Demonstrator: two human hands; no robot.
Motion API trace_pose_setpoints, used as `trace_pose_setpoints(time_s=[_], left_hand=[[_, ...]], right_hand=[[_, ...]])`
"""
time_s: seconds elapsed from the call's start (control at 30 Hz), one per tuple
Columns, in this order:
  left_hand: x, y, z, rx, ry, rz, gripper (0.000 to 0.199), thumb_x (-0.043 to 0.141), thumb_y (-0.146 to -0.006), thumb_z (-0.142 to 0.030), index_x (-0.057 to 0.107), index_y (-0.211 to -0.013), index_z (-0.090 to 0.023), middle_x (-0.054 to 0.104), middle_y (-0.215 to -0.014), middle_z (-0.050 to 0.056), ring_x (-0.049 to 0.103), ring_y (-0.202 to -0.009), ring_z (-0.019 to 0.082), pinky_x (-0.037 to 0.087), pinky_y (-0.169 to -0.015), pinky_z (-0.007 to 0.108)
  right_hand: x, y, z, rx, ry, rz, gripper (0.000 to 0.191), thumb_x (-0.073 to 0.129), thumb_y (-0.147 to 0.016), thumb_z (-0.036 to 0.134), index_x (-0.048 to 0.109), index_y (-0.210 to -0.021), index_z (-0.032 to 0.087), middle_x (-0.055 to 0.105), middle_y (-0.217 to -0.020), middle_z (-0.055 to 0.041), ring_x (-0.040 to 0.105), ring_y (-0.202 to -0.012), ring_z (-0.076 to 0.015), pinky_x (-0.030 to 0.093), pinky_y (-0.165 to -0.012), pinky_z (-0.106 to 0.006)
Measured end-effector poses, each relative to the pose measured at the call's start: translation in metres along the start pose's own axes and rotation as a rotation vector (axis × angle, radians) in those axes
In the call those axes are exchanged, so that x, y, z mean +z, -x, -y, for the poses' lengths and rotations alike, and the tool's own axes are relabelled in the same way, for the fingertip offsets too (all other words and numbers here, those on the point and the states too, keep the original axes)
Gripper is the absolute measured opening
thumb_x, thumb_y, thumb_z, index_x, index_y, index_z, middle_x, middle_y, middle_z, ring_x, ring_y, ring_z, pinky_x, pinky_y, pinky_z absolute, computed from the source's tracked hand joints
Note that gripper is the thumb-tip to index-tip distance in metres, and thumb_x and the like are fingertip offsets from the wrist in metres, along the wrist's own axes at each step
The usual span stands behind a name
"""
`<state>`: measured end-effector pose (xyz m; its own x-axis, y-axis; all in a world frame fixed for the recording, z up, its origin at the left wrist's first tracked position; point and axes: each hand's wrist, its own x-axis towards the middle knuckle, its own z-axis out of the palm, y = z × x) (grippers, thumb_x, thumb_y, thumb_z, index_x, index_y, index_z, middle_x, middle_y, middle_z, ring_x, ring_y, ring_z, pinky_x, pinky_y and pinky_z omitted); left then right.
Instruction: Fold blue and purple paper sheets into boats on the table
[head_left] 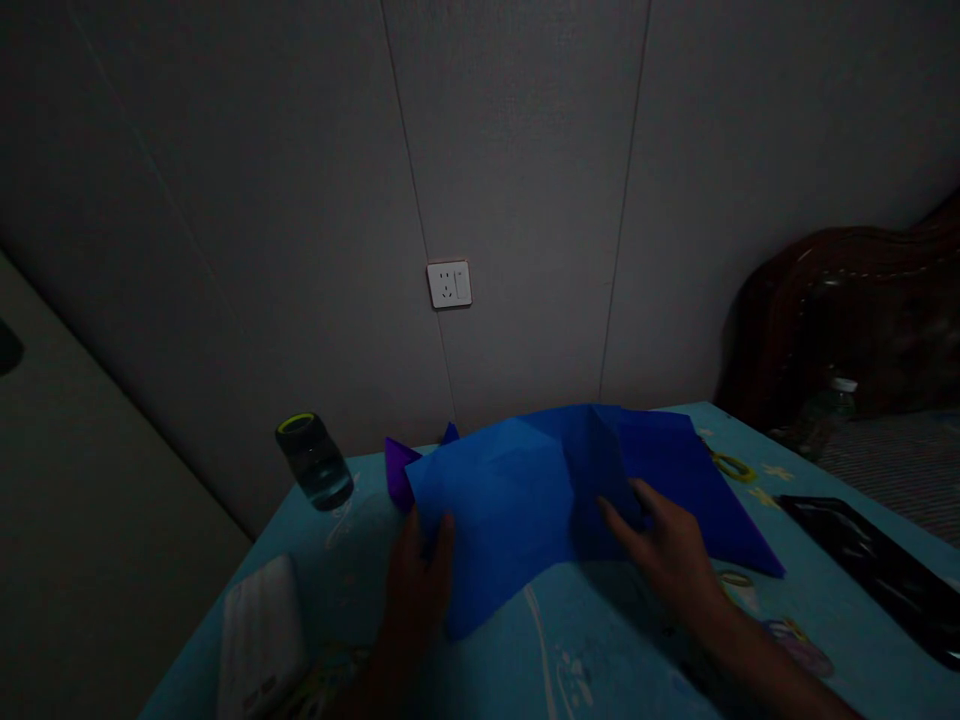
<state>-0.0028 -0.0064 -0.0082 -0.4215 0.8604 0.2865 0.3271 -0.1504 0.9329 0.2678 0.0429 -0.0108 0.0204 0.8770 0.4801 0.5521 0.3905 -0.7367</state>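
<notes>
Gripping left hand point(421, 572): thumb and fingers closed on the blue sheet point(510, 490) at its left side.
Right hand point(669, 545): thumb and fingers pinching its right side.
Blue sheet: bent, over the tabletop point(484, 682), partly hiding a darker sheet point(694, 495).

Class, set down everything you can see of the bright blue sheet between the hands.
The bright blue sheet looks like thin, plain paper with faint creases. It is bowed, its right part bent up and shaded. It is over the light-blue tablecloth, partly covering a darker blue sheet. The left hand grips its left edge; the right hand is at its right end, though its hold is unclear.
</notes>
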Motion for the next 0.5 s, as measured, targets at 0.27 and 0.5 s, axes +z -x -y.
trace_pose_setpoints(time_s=[0.27,0.5], left_hand=[[0.002,0.007,0.0,-0.07,0.142,0.011,0.039,0.067,-0.081,-0.049,0.069,-0.103,-0.018,0.075,-0.103,0.009,0.067,-0.101,0.029,0.048,-0.096,0.041],[-0.003,-0.001,0.0,-0.224,0.47,-0.154,0.043,0.076,-0.076,-0.043,0.067,-0.113,-0.025,0.073,-0.108,0.008,0.065,-0.111,0.031,0.054,-0.092,0.04]], right_hand=[[-0.007,0.006,0.016,0.119,-0.324,0.1,0.034,0.069,-0.082,0.05,0.074,-0.097,0.02,0.076,-0.091,-0.0063,0.071,-0.08,-0.0267,0.057,-0.074,-0.036],[-0.006,-0.01,-0.003,0.245,-0.807,0.057,0.063,0.081,-0.069,0.057,0.063,-0.121,0.027,0.071,-0.116,-0.01,0.066,-0.109,-0.0285,0.052,-0.096,-0.041]])
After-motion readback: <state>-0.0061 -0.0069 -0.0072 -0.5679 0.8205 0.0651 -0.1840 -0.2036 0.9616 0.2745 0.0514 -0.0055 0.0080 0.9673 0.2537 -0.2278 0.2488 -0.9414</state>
